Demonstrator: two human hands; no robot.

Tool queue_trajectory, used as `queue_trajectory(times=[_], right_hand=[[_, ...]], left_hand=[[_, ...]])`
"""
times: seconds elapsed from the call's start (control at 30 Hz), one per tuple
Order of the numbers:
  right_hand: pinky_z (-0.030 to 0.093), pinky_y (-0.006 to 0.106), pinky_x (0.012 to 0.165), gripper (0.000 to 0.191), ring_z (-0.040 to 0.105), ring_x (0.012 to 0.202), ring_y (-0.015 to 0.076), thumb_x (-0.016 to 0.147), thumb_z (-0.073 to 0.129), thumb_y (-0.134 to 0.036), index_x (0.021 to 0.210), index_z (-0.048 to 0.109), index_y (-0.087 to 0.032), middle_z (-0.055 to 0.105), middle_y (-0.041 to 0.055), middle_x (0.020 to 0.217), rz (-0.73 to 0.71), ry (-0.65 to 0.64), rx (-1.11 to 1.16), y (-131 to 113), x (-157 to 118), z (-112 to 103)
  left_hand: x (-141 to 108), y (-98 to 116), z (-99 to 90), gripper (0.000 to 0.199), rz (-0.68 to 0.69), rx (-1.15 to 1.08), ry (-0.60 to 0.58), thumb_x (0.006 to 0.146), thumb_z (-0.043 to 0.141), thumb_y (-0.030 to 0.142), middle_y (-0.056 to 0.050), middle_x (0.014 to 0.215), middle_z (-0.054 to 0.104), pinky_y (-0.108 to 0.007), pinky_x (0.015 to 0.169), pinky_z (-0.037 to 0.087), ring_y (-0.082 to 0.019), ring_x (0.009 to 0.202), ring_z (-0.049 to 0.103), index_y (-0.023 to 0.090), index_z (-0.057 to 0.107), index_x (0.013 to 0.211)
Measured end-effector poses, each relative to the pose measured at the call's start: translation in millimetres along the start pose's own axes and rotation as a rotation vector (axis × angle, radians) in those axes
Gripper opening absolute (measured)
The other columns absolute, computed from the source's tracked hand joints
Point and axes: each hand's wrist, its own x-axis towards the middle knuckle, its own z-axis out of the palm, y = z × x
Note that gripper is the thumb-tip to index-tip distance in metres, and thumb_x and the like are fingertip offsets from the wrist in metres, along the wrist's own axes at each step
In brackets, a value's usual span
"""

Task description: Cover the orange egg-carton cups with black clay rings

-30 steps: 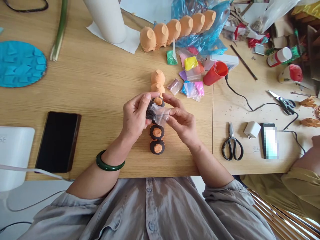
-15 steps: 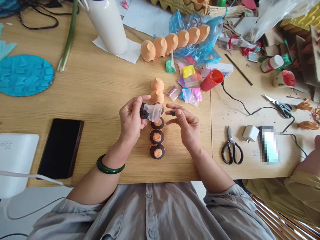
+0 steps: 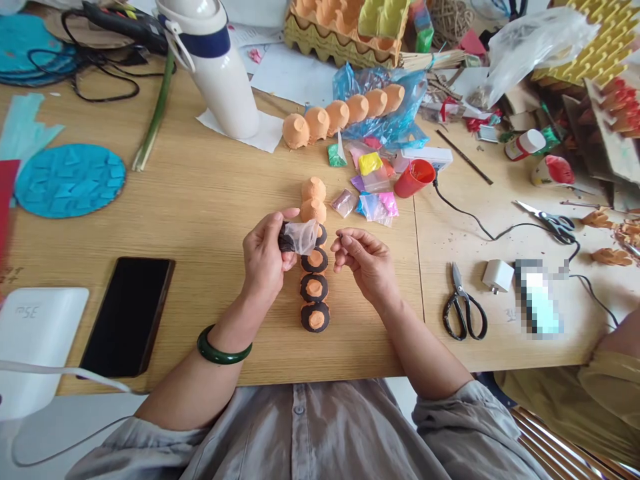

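Observation:
My left hand (image 3: 263,260) is closed on a small clear plastic bag (image 3: 304,237) with black modelling clay (image 3: 286,239) in its bottom. To its right, my right hand (image 3: 367,261) pinches a small bit of black clay, mostly hidden by the fingertips. Below and between the hands lies a strip of orange egg-carton cups (image 3: 314,190), running away from me. Its nearer cups carry black clay rings (image 3: 326,317) around their orange tops; the two farthest are plain orange. The bag covers part of the strip.
Farther back are a second orange cup strip (image 3: 338,117), colored clay packets (image 3: 371,162), a red cup (image 3: 415,178) and a white flask (image 3: 220,80). Scissors (image 3: 463,307) lie right, a phone (image 3: 127,317) and blue oval (image 3: 73,180) left. Another person's arm (image 3: 620,333) shows at right.
My right fingers have closed in around the black clay piece, which showed more plainly before. The view has tilted up, bringing more of the table's far side into sight.

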Motion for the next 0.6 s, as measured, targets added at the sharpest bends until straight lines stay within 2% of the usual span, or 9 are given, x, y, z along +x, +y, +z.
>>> queue_trajectory(times=[0.17, 0.27, 0.37, 0.5, 0.53, 0.6], right_hand=[[0.071, 0.029, 0.067, 0.044, 0.075, 0.066, 0.0119, 0.077, 0.102, -0.05, 0.105, 0.08, -0.024, 0.082, -0.0029, 0.083, -0.023, -0.013, -0.02, 2.7, 2.0, -4.8], [0.072, 0.029, 0.069, 0.042, 0.076, 0.069, 0.012, 0.078, 0.101, -0.05, 0.104, 0.081, -0.024, 0.083, -0.002, 0.087, -0.037, -0.012, -0.023, 3.2, 2.6, -5.9], [0.068, 0.026, 0.059, 0.044, 0.071, 0.058, 0.0098, 0.078, 0.101, -0.055, 0.097, 0.079, -0.022, 0.08, -0.0033, 0.079, -0.01, -0.017, -0.039, 2.2, 2.4, -5.5], [0.054, 0.02, 0.038, 0.048, 0.054, 0.037, 0.006, 0.076, 0.102, -0.059, 0.087, 0.075, -0.02, 0.071, -0.0083, 0.061, 0.062, -0.012, -0.025, 0.4, 1.6, -4.1], [0.054, 0.02, 0.038, 0.049, 0.056, 0.037, 0.006, 0.075, 0.103, -0.059, 0.086, 0.075, -0.02, 0.071, -0.0082, 0.061, 0.068, -0.016, -0.014, 0.0, 1.7, -3.6], [0.062, 0.02, 0.048, 0.05, 0.067, 0.047, 0.008, 0.073, 0.105, -0.057, 0.091, 0.077, -0.02, 0.078, -0.0056, 0.069, 0.065, -0.034, 0.009, -0.7, 2.4, -2.6]], left_hand=[[0.0, 0.5, -0.7, 0.025, 0.005, 0.01, -0.003, 0.098, 0.074, 0.044, 0.009, 0.045, 0.043, -0.021, 0.035, 0.021, -0.007, 0.033, 0.028, 0.021, 0.083, 0.095], [-0.2, -0.5, -1.5, 0.027, 0.01, 0.013, -0.011, 0.097, 0.076, 0.046, 0.01, 0.045, 0.043, -0.02, 0.035, 0.021, -0.006, 0.033, 0.029, 0.019, 0.082, 0.096], [-0.9, -1.7, -2.2, 0.029, 0.028, 0.008, -0.031, 0.098, 0.077, 0.047, 0.01, 0.045, 0.042, -0.02, 0.035, 0.023, -0.007, 0.033, 0.029, 0.019, 0.082, 0.098], [-1.2, -2.1, -2.2, 0.03, 0.03, 0.007, -0.027, 0.099, 0.078, 0.047, 0.01, 0.046, 0.042, -0.02, 0.035, 0.023, -0.007, 0.033, 0.029, 0.018, 0.082, 0.098], [-1.0, -2.1, -2.0, 0.029, 0.03, 0.007, -0.024, 0.099, 0.078, 0.046, 0.01, 0.046, 0.042, -0.02, 0.034, 0.022, -0.007, 0.033, 0.029, 0.018, 0.082, 0.098], [-0.5, -2.0, -1.6, 0.028, 0.031, 0.007, -0.018, 0.1, 0.076, 0.044, 0.01, 0.046, 0.043, -0.02, 0.034, 0.022, -0.007, 0.033, 0.029, 0.017, 0.082, 0.097]])
